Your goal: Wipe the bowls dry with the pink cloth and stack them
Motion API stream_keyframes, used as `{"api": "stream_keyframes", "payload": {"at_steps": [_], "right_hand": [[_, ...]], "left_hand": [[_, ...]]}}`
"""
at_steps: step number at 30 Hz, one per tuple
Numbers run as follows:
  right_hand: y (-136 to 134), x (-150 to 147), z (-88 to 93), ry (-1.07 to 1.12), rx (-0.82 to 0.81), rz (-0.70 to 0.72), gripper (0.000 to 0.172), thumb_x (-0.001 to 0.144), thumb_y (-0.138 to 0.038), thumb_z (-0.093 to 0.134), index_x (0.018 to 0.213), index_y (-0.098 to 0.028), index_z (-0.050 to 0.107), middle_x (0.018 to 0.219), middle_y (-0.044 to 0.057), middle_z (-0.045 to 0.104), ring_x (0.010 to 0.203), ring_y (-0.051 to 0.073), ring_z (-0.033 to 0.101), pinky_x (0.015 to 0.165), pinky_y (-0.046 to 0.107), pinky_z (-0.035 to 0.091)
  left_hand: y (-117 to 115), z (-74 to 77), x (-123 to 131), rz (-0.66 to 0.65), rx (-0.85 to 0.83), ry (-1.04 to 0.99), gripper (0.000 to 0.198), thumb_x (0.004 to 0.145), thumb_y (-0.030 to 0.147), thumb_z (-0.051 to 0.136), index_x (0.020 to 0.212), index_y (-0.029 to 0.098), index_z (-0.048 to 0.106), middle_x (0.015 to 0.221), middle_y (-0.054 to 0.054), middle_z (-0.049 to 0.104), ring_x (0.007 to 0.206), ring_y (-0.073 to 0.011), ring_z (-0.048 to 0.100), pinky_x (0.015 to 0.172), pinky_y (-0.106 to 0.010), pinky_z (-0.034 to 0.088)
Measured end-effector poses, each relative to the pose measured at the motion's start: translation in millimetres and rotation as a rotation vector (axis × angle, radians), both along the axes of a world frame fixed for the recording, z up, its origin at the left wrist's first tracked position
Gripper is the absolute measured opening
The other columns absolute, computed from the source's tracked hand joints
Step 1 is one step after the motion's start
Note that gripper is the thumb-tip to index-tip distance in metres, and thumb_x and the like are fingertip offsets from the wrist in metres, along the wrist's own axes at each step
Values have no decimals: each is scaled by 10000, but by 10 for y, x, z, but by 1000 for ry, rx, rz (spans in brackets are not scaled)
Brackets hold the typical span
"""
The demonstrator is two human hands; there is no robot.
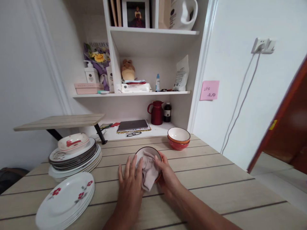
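A bowl (141,154) with a white inside, dark rim and orange outside is held tilted over the table, partly hidden by my hands. My right hand (166,174) grips its right side, the thumb over the rim and the fingers behind the outer wall. Inside the bowl lies a crumpled pale pink-grey cloth (149,174), one end hanging over the near rim. My left hand (131,179) is at the bowl's left side, fingers spread, the index finger against the cloth. Its thumb is hidden.
Two stacked bowls (178,135) stand behind on the right. At left are a stack of flowered plates (64,198) and a taller plate stack (75,161) topped by a dish (73,142). A small raised shelf (59,121), laptop (132,125), glasses (134,134) and red jug (156,113) are farther back.
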State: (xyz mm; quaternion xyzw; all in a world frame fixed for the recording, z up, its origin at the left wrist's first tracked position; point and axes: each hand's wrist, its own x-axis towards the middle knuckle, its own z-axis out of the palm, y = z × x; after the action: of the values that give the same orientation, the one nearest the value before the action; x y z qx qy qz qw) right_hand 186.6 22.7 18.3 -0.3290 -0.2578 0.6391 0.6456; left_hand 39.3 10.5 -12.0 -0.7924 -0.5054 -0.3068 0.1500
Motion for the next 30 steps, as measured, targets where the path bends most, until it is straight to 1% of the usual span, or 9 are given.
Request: {"api": "stream_keyframes", "payload": {"at_steps": [5, 9, 12, 14, 18, 21, 23, 26, 30], "right_hand": [[-43, -62, -38, -23, 95, 71, 770, 758, -476, 790, 1400, -355, 382, 1227, 44, 718, 1036, 251, 695, 881, 389, 524], [-150, -101, 22, -76, 205, 111, 780, 794, -465, 766, 1442, -356, 346, 1277, 53, 696, 1164, 258, 656, 1026, 429, 467], [-199, -108, 64, -151, 281, 119, 691, 807, -454, 758, 1397, -358, 411, 1314, 42, 676, 1230, 241, 614, 1076, 399, 431], [-204, -108, 56, -178, 311, 118, 630, 814, -449, 752, 1359, -354, 452, 1318, 35, 671, 1239, 234, 603, 1082, 378, 422], [-170, -108, -28, -161, 289, 123, 592, 828, -439, 735, 1347, -345, 466, 1297, 38, 668, 1165, 242, 634, 1026, 379, 454], [-116, -73, -45, -152, 252, 135, 580, 820, -463, 731, 1329, -337, 484, 1235, 45, 687, 1071, 251, 664, 947, 385, 492], [-67, 0, 4, -190, 260, 129, 551, 797, -487, 744, 1278, -316, 536, 1199, 48, 696, 1066, 257, 657, 938, 382, 490], [5, 187, 138, -290, 307, 125, 492, 773, -521, 751, 1182, -282, 618, 1191, 47, 692, 1105, 263, 627, 963, 376, 463], [20, 429, 290, -440, 271, 297, 446, 814, -515, 712, 1173, -260, 643, 1139, 50, 707, 1084, 267, 625, 919, 387, 467]], "left_hand": [[95, -172, -26, -110, 108, -35, 898, 809, -58, 391, 1589, 221, 47, 1610, -160, 304, 1493, -291, 259, 1147, -561, 368], [142, -265, -19, -220, 161, -67, 853, 864, 0, 416, 1591, 209, 23, 1603, -178, 305, 1461, -300, 332, 1120, -524, 429], [142, -265, -17, -266, 120, -125, 861, 860, 42, 456, 1591, 183, 24, 1587, -205, 328, 1449, -322, 354, 1108, -542, 436], [130, -242, -16, -292, 81, -148, 867, 846, 39, 456, 1590, 180, 35, 1569, -211, 362, 1446, -321, 361, 1122, -575, 402], [87, -184, -18, -430, -23, -96, 892, 774, 7, 454, 1581, 224, 141, 1525, -167, 454, 1417, -291, 423, 1140, -597, 362], [58, -115, -41, -497, -92, -33, 913, 693, -24, 450, 1550, 230, 267, 1548, -145, 424, 1426, -275, 412, 1131, -552, 397], [57, -46, -70, -506, -102, 45, 866, 696, -37, 460, 1510, 243, 358, 1566, -117, 404, 1452, -268, 368, 1137, -536, 397], [90, 58, -119, -520, -22, 202, 638, 813, -1, 511, 1386, 280, 515, 1533, -51, 469, 1485, -255, 300, 1178, -542, 332], [159, 95, -153, -500, 184, 293, 249, 926, 111, 554, 1103, 250, 661, 1438, -41, 575, 1461, -248, 351, 1224, -560, 202]]}}
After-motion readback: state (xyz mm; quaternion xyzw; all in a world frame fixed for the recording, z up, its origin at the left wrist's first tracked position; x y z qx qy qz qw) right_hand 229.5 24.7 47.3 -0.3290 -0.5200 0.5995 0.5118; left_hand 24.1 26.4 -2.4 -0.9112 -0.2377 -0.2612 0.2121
